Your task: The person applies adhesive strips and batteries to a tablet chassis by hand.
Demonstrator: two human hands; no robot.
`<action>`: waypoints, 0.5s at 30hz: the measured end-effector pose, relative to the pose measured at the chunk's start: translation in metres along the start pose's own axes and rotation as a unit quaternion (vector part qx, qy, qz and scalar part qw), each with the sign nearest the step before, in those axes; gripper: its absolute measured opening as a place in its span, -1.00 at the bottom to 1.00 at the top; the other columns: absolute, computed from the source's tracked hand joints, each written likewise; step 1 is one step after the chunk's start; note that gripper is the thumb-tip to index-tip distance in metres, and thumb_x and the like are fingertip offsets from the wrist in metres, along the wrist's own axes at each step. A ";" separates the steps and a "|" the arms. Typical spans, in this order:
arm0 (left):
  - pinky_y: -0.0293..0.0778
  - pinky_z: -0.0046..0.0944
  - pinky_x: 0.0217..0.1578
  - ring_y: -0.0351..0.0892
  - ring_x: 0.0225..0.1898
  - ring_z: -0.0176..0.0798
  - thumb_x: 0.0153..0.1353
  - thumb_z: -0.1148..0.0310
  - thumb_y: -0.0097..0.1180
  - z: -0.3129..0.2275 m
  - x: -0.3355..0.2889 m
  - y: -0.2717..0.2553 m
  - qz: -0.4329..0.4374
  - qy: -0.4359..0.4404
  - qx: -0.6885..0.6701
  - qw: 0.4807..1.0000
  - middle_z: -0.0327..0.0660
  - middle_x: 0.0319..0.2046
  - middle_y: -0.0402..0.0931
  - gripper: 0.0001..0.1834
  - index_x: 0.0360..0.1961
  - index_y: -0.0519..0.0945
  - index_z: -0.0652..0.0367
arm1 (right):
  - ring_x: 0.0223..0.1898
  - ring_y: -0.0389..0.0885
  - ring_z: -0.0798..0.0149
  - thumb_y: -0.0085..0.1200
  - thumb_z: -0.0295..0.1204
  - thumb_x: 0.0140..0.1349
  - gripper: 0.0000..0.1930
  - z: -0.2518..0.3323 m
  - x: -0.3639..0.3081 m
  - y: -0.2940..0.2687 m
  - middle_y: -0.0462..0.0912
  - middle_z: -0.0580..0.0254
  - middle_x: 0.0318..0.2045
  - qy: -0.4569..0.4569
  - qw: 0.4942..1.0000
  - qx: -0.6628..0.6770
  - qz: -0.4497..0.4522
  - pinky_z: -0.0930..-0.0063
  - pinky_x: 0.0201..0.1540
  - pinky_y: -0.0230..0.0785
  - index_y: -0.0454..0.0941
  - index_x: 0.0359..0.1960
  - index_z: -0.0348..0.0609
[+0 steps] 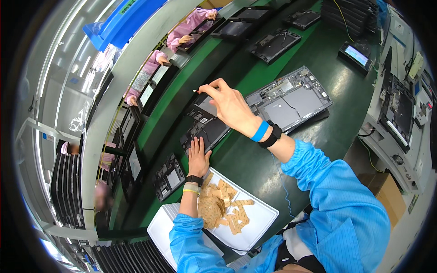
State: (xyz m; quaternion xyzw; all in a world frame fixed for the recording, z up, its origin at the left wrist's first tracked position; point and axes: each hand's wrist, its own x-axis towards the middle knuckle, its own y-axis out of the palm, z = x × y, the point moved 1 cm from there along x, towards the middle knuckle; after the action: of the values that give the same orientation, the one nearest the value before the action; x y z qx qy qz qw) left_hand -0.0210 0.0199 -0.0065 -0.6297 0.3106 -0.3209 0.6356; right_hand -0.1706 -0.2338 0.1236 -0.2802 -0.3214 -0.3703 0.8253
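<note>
My left hand (197, 158) lies with its fingers stretched out on the near edge of an opened tablet-like device (208, 131), dark inside with a flat battery and thin cables. Raised above that device, my right hand (233, 105) pinches a small piece with a red and white end (196, 91), perhaps a short wire; its exact kind is too small to tell. To the right, a second opened device (291, 102) shows its circuit board and grey battery panels. Part of the first device is hidden under my right hand and wrist.
A white tray (257, 223) of tan paper-like pieces (216, 204) sits near my left forearm. Another opened device (169, 177) lies left of it. More devices (275, 45) line the green bench. A small display box (355, 57) stands far right. Co-workers in pink sleeves (180, 36) work across.
</note>
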 end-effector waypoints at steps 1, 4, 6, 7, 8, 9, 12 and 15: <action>-0.09 0.14 0.56 -0.10 0.62 0.19 0.52 0.10 -0.04 -0.005 -0.004 -0.001 0.008 -0.025 -0.002 1.000 0.07 0.61 -0.07 -0.24 0.61 0.05 0.10 | -0.19 0.73 -0.12 0.09 -0.79 0.07 -0.45 0.002 -0.003 0.008 0.52 -0.03 -0.02 0.015 1.000 -0.009 0.003 0.08 -0.12 0.63 0.56 0.13 -0.07; 0.09 0.11 0.51 0.05 0.55 0.31 0.42 0.28 0.08 -0.034 0.000 -0.001 -0.045 0.025 -0.052 0.997 0.22 0.54 0.08 -0.29 0.55 0.21 0.14 | -0.17 0.73 -0.13 0.09 -0.82 0.08 -0.44 0.006 -0.015 0.025 0.52 -0.03 -0.01 0.028 0.999 -0.024 0.016 0.06 -0.13 0.64 0.55 0.15 -0.10; 0.28 0.08 0.42 0.30 0.43 0.28 0.32 0.43 0.20 -0.047 0.003 0.000 -0.132 0.060 -0.094 0.985 0.21 0.39 0.35 -0.34 0.44 0.33 0.18 | -0.21 0.68 -0.23 0.06 -0.76 0.07 -0.41 0.009 -0.022 0.031 0.48 -0.12 -0.04 0.026 0.997 -0.071 0.015 -0.02 -0.17 0.63 0.50 0.20 -0.10; 0.39 0.03 0.32 0.45 0.31 0.21 0.27 0.51 0.24 -0.048 0.004 -0.003 -0.150 0.022 -0.205 0.967 0.16 0.27 0.47 -0.36 0.38 0.38 0.20 | -0.21 0.68 -0.23 0.06 -0.76 0.07 -0.41 0.011 -0.025 0.035 0.48 -0.12 -0.04 0.021 0.997 -0.071 0.018 -0.02 -0.17 0.63 0.50 0.20 -0.10; 0.49 -0.02 0.23 0.59 0.18 0.13 0.21 0.59 0.29 -0.048 0.006 -0.006 -0.166 -0.016 -0.313 0.935 0.11 0.15 0.59 -0.37 0.32 0.42 0.22 | -0.21 0.68 -0.23 0.07 -0.76 0.07 -0.41 0.014 -0.027 0.039 0.48 -0.13 -0.04 0.028 0.997 -0.075 0.018 -0.01 -0.19 0.62 0.50 0.20 -0.10; 0.62 -0.16 -0.02 0.70 -0.11 -0.09 0.12 0.71 0.31 -0.048 0.011 -0.008 -0.198 -0.028 -0.351 0.915 -0.01 -0.03 0.69 -0.39 0.22 0.45 0.24 | -0.21 0.68 -0.22 0.08 -0.76 0.06 -0.41 0.018 -0.030 0.039 0.48 -0.13 -0.04 0.036 0.996 -0.083 0.017 -0.01 -0.20 0.62 0.50 0.20 -0.10; 0.65 -0.31 -0.18 0.72 -0.26 -0.29 0.15 0.74 0.30 -0.037 0.007 -0.016 -0.240 -0.067 -0.378 0.892 -0.08 -0.15 0.74 -0.41 0.22 0.47 0.27 | -0.24 0.69 -0.19 0.09 -0.77 0.07 -0.42 0.031 -0.038 0.039 0.48 -0.10 -0.05 0.011 0.998 -0.066 -0.001 0.00 -0.23 0.61 0.51 0.19 -0.10; 0.65 -0.37 -0.17 0.74 -0.25 -0.36 0.16 0.74 0.33 -0.029 -0.004 -0.024 -0.254 -0.101 -0.490 0.827 -0.09 -0.20 0.77 -0.45 0.19 0.51 0.31 | -0.26 0.71 -0.17 0.09 -0.82 0.08 -0.42 0.036 -0.047 0.051 0.49 -0.07 -0.06 0.035 0.999 -0.010 -0.034 0.01 -0.24 0.60 0.52 0.17 -0.09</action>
State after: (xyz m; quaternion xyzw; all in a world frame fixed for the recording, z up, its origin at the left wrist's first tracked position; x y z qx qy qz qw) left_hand -0.0474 0.0058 0.0174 -0.9442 0.1898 -0.2110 0.1670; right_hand -0.1658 -0.1590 0.1005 -0.2646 -0.2978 -0.4107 0.8201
